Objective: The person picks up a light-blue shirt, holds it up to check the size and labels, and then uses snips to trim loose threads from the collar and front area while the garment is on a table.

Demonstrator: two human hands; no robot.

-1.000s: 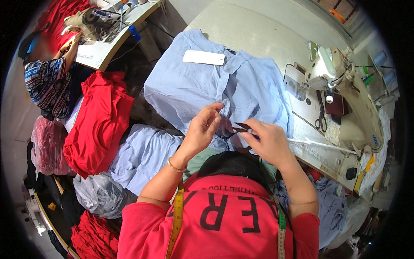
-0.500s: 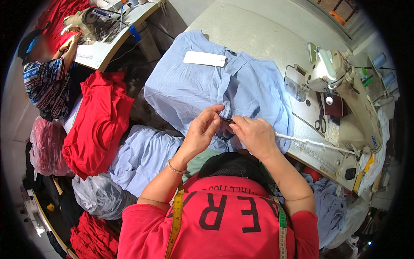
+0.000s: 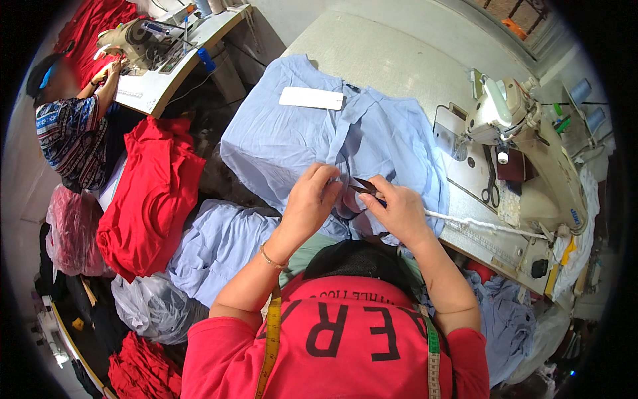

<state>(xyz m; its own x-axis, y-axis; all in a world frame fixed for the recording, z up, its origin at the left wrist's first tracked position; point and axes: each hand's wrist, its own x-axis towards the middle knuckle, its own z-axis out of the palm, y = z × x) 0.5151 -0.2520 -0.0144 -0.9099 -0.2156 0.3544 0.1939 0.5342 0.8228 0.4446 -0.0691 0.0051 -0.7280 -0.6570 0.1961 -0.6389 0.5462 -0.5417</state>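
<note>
A light blue garment (image 3: 272, 130) lies spread on the sewing table, its near edge hanging toward my lap. A blank white card tag (image 3: 311, 98) rests on top of it. My right hand (image 3: 397, 207) holds a pair of thread snips (image 3: 367, 187), their dark blades apart and pointing left. Just left of the blades, my left hand (image 3: 311, 198) pinches the garment's edge between thumb and fingers. The exact bit between these fingertips is too small to make out.
To the right stands a sewing machine (image 3: 505, 113), with black scissors (image 3: 491, 186) beside it. A white cord (image 3: 485, 221) runs along the table's front edge. Red garments (image 3: 149, 193) and more blue cloth (image 3: 219, 246) are piled left. Another person (image 3: 73, 126) sews at the far left.
The snips' blades have opened and stand more apart from my left fingertips. My right hand has shifted slightly right and turned. The other person's hands stay at their machine.
</note>
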